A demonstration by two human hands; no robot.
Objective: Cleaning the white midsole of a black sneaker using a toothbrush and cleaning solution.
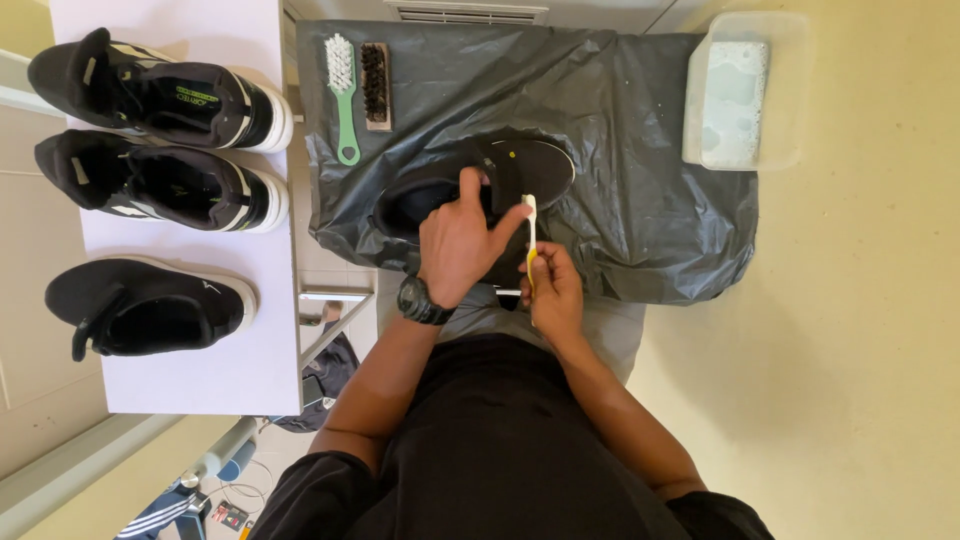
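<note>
Head view. A crumpled black plastic sheet (640, 150) is spread over the work surface. At its upper left edge a green-handled brush (343, 90) with white bristles and a wooden brush (376, 86) with dark bristles are laid side by side, just apart. At the upper right corner a clear plastic tub (790, 90) is placed, with a pale foamy block seen inside it. To the left, on a white table (200, 380), three black shoes with white soles (160, 190) are lined up one below another, well apart from the hands.

A black shoe (530, 165) is laid on the sheet near its middle, its matte upper partly hidden by the left hand (458, 245). The left hand is closed loosely over the shoe's opening, fingers pressed on the upper, thumb extended toward the right hand. A black watch (420, 300) is worn on that wrist.

A toothbrush (530, 235) with a yellow handle and white head is pinched upright in the right hand (553, 290), fingers fully closed around the handle. Its head is set just beside the shoe's near side; contact cannot be told.
</note>
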